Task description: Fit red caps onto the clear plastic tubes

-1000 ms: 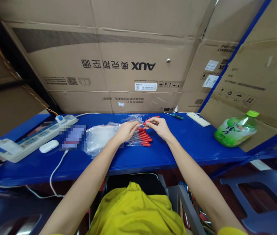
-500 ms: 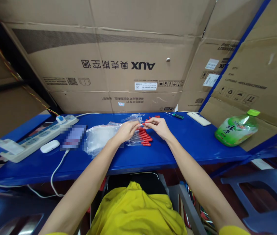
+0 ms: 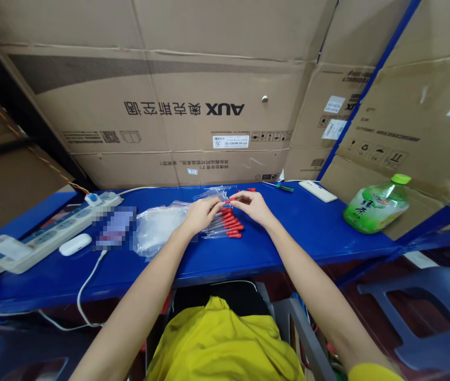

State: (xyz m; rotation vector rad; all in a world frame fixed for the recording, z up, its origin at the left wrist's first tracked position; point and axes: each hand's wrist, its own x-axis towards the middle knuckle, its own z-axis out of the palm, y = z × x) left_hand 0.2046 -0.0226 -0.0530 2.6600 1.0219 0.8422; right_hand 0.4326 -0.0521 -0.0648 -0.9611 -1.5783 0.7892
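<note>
Over the blue shelf (image 3: 272, 243), my left hand (image 3: 199, 214) and my right hand (image 3: 251, 206) meet, both pinched on a small clear bag with a red-tipped piece (image 3: 227, 201) held between the fingertips. Just under the hands lies a row of several clear tubes with red caps (image 3: 231, 225). A heap of empty clear plastic bags (image 3: 157, 225) lies to the left of my left hand, touching the wrist area.
At the left are a white power strip (image 3: 50, 238), a white earbud case (image 3: 74, 244) and a blurred flat object with a white cable. At the right are a green drink bottle (image 3: 376, 205), a white remote-like bar (image 3: 317, 191) and a green screwdriver (image 3: 282, 187). Cardboard boxes stand behind.
Both hands stay pinched together at the same spot on the shelf. The whole view has shifted slightly, as my head turned a little.
</note>
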